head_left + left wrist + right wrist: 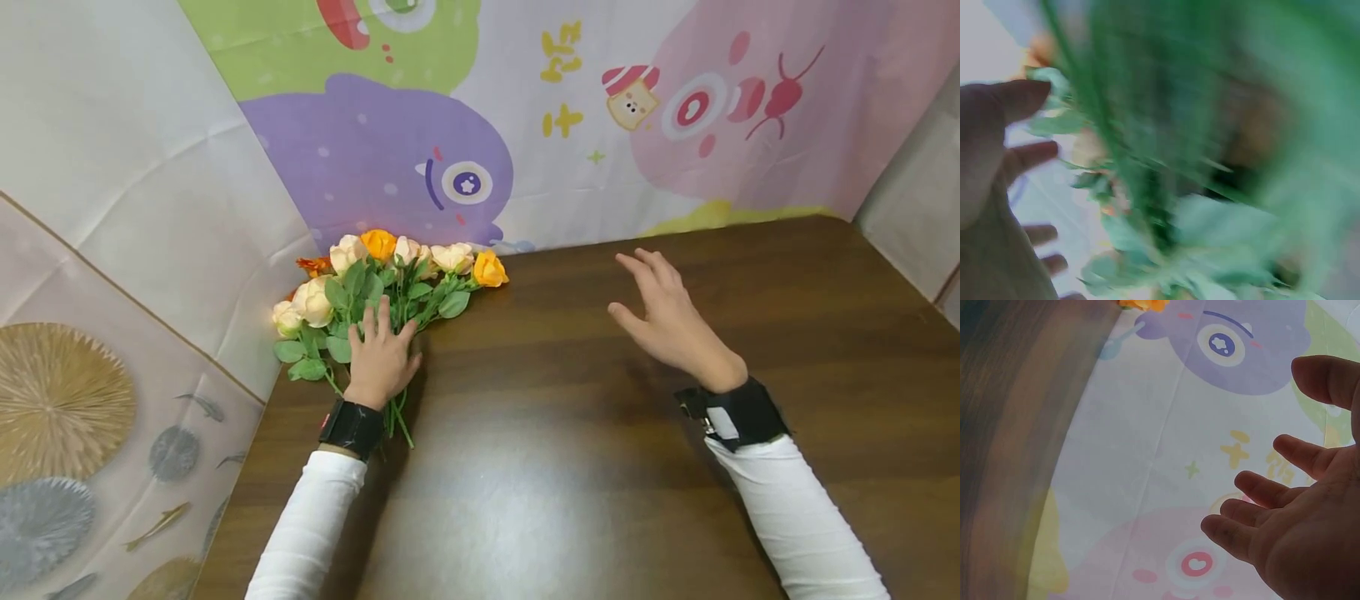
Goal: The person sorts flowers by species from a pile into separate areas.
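A bunch of roses (360, 283) with cream, pale pink and orange blooms and green leaves lies at the table's back left, its stems (399, 425) pointing toward the front. Over the stems, my left hand (380, 358) is spread with its fingers apart. The left wrist view has these fingers (1032, 159) stretched out beside blurred green stems and leaves (1210, 225). To the right, my right hand (666, 321) hovers above the table with fingers extended and nothing in it. In the right wrist view its palm (1310, 537) is bare, and an orange bloom (1144, 304) shows at the top edge.
The dark brown wooden table (570, 400) reflects a bright patch of light near its front. A cartoon-printed cloth (570, 192) hangs along the back edge. Patterned white panels (172, 208) stand close along the left side, and a pale wall (918, 183) borders the right.
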The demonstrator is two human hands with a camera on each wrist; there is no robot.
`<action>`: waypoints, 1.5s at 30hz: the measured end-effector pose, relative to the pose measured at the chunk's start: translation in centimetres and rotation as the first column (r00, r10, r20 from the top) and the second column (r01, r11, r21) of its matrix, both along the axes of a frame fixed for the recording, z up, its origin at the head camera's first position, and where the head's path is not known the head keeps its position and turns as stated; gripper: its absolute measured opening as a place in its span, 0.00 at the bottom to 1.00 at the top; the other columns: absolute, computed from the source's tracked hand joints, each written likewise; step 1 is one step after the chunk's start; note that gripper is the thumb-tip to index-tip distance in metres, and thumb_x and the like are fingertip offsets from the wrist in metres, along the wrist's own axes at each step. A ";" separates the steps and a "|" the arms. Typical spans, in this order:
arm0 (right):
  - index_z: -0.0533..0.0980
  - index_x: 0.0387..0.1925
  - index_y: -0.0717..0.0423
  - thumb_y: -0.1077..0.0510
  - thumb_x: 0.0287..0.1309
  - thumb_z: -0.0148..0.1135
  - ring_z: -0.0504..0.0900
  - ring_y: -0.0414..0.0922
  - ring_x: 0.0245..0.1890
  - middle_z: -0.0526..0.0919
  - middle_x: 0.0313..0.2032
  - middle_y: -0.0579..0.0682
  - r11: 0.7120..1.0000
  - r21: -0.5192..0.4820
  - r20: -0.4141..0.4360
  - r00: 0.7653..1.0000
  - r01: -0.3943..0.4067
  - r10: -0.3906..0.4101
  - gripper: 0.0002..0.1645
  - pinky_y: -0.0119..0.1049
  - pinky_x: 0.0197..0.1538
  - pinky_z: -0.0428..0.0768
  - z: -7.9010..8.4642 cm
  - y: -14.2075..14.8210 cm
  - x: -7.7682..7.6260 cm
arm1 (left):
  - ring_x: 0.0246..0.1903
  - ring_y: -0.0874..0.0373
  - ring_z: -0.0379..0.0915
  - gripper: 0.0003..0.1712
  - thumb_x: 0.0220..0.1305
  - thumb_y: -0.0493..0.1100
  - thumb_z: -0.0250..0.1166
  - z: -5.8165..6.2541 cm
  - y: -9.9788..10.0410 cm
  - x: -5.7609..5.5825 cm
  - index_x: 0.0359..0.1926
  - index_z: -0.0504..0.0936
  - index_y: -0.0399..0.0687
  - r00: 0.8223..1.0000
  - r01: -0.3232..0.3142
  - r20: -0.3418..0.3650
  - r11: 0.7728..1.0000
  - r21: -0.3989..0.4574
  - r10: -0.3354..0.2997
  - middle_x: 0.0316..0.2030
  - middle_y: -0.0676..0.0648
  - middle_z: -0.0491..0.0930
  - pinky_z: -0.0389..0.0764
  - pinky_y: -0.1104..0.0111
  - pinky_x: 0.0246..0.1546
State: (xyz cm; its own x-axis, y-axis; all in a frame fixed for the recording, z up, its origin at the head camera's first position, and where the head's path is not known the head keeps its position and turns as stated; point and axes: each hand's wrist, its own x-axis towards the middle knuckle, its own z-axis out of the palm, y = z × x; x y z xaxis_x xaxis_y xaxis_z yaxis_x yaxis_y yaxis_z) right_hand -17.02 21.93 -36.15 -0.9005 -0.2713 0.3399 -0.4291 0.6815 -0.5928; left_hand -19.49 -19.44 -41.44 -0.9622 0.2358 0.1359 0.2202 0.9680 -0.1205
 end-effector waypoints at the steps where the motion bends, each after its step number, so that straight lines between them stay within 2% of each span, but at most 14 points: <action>1: 0.58 0.72 0.64 0.58 0.66 0.60 0.45 0.71 0.73 0.53 0.71 0.71 1.000 0.003 0.002 1.000 0.001 -0.001 0.38 0.71 0.68 0.48 0.0 0.0 0.0 | 0.71 0.29 0.44 0.30 0.67 0.54 0.64 0.1 0.5 -0.1 0.67 0.72 0.51 1.000 -0.011 -0.029 1.000 0.004 0.011 0.74 0.29 0.45 0.57 0.34 0.62; 4: 0.59 0.71 0.65 0.58 0.66 0.60 0.45 0.72 0.73 0.54 0.71 0.71 1.000 0.007 -0.004 1.000 -0.001 0.001 0.37 0.71 0.67 0.49 -0.1 0.0 0.0 | 0.67 0.29 0.51 0.25 0.66 0.52 0.65 0.4 1.8 -0.4 0.60 0.76 0.46 0.996 -0.050 -0.080 0.999 -0.007 0.049 0.70 0.27 0.53 0.61 0.37 0.60; 7: 0.60 0.70 0.65 0.58 0.66 0.61 0.45 0.72 0.73 0.54 0.71 0.72 1.000 0.004 -0.010 1.000 0.001 -0.001 0.36 0.71 0.67 0.49 -0.1 0.0 0.1 | 0.58 0.31 0.61 0.20 0.67 0.49 0.64 0.6 3.2 -0.6 0.53 0.77 0.40 0.992 -0.089 -0.089 0.996 -0.017 0.087 0.59 0.27 0.65 0.68 0.43 0.54; 10: 0.61 0.70 0.66 0.59 0.66 0.61 0.45 0.72 0.73 0.55 0.70 0.72 1.000 0.007 -0.014 1.000 0.004 -0.004 0.35 0.71 0.67 0.49 0.0 0.1 0.1 | 0.48 0.33 0.69 0.16 0.68 0.45 0.63 0.8 4.3 -0.7 0.47 0.78 0.36 0.989 -0.115 -0.091 0.993 0.030 0.118 0.47 0.28 0.71 0.74 0.47 0.46; 13: 0.62 0.70 0.66 0.58 0.66 0.61 0.44 0.71 0.73 0.54 0.71 0.71 1.000 0.009 -0.006 1.000 0.001 -0.001 0.35 0.71 0.68 0.49 0.1 0.2 0.2 | 0.43 0.33 0.75 0.16 0.69 0.43 0.62 0.8 5.1 -0.9 0.47 0.78 0.32 0.989 -0.139 -0.039 0.983 0.119 0.145 0.43 0.28 0.75 0.80 0.48 0.40; 16: 0.62 0.70 0.65 0.58 0.67 0.61 0.44 0.71 0.73 0.54 0.71 0.71 1.000 0.008 0.004 1.000 0.002 -0.002 0.35 0.71 0.68 0.48 0.1 0.3 0.2 | 0.39 0.33 0.78 0.17 0.71 0.40 0.59 0.6 5.6 -1.3 0.53 0.76 0.29 0.985 -0.173 0.047 0.965 0.196 0.167 0.43 0.27 0.77 0.82 0.47 0.34; 20: 0.63 0.69 0.65 0.58 0.66 0.61 0.44 0.71 0.73 0.54 0.71 0.71 1.000 0.008 0.005 1.000 0.014 -0.014 0.34 0.70 0.68 0.48 -0.1 0.5 0.4 | 0.33 0.35 0.80 0.20 0.72 0.39 0.57 0.0 5.7 -1.7 0.57 0.73 0.28 0.974 -0.211 0.136 0.944 0.253 0.181 0.43 0.27 0.79 0.82 0.47 0.28; 23: 0.63 0.69 0.65 0.58 0.66 0.61 0.44 0.71 0.73 0.54 0.71 0.71 1.000 0.015 0.011 1.000 0.018 -0.018 0.34 0.70 0.68 0.48 -0.2 0.6 0.5 | 0.30 0.36 0.81 0.19 0.72 0.41 0.58 -0.4 5.5 -1.8 0.54 0.74 0.28 0.959 -0.238 0.217 0.929 0.281 0.180 0.39 0.28 0.80 0.81 0.47 0.27; 26: 0.63 0.69 0.65 0.58 0.67 0.61 0.44 0.70 0.74 0.54 0.72 0.71 1.000 0.023 0.019 1.000 0.013 -0.014 0.34 0.70 0.68 0.48 -0.3 0.6 0.3 | 0.30 0.37 0.81 0.17 0.72 0.43 0.58 -0.7 5.2 -1.8 0.50 0.76 0.30 0.939 -0.271 0.292 0.917 0.292 0.185 0.37 0.30 0.81 0.81 0.47 0.28; 28: 0.63 0.69 0.65 0.58 0.67 0.60 0.43 0.70 0.74 0.54 0.72 0.70 1.000 0.024 0.023 1.000 0.013 -0.013 0.34 0.70 0.69 0.48 -0.3 0.7 0.2 | 0.32 0.36 0.81 0.17 0.72 0.43 0.58 -0.7 5.0 -1.9 0.48 0.76 0.30 0.933 -0.280 0.309 0.913 0.298 0.185 0.38 0.29 0.80 0.81 0.46 0.29; 34: 0.64 0.68 0.66 0.59 0.66 0.61 0.44 0.70 0.74 0.54 0.71 0.71 0.999 0.023 0.013 1.000 0.022 -0.022 0.33 0.70 0.68 0.48 -0.3 0.5 0.2 | 0.42 0.30 0.74 0.18 0.74 0.39 0.54 -0.4 4.0 -1.9 0.56 0.73 0.27 0.931 -0.252 0.332 0.924 0.288 0.150 0.54 0.24 0.68 0.79 0.44 0.38; 38: 0.65 0.67 0.67 0.59 0.66 0.61 0.44 0.71 0.73 0.55 0.71 0.71 1.000 0.018 0.001 1.000 0.017 -0.017 0.32 0.70 0.68 0.49 -0.2 0.4 0.3 | 0.44 0.31 0.73 0.16 0.75 0.36 0.51 -0.2 3.8 -2.1 0.56 0.74 0.29 0.926 -0.206 0.366 0.939 0.275 0.096 0.57 0.26 0.64 0.78 0.46 0.37; 42: 0.66 0.67 0.66 0.59 0.67 0.61 0.43 0.70 0.74 0.54 0.71 0.71 1.000 0.018 0.015 1.000 0.018 -0.018 0.31 0.70 0.68 0.48 0.0 0.4 0.4 | 0.52 0.27 0.67 0.16 0.76 0.36 0.48 -0.2 3.8 -2.4 0.55 0.75 0.29 0.925 -0.181 0.374 0.945 0.272 0.069 0.64 0.25 0.57 0.77 0.45 0.39; 45: 0.66 0.66 0.66 0.59 0.67 0.61 0.43 0.70 0.74 0.54 0.71 0.71 1.000 0.018 0.017 1.000 0.023 -0.023 0.30 0.70 0.68 0.48 0.3 0.5 0.6 | 0.54 0.27 0.66 0.17 0.76 0.36 0.46 -0.1 4.0 -2.5 0.54 0.76 0.28 0.928 -0.156 0.369 0.949 0.274 0.046 0.64 0.26 0.59 0.77 0.43 0.42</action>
State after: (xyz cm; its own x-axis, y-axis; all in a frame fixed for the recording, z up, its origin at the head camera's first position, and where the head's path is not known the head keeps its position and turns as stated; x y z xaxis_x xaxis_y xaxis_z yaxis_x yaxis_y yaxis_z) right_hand -16.47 22.47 -35.81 -0.9123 -0.2564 0.3195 -0.4030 0.7015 -0.5878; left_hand -22.03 -15.49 -41.53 -0.9758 0.1372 -0.1701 0.0942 0.9664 0.2391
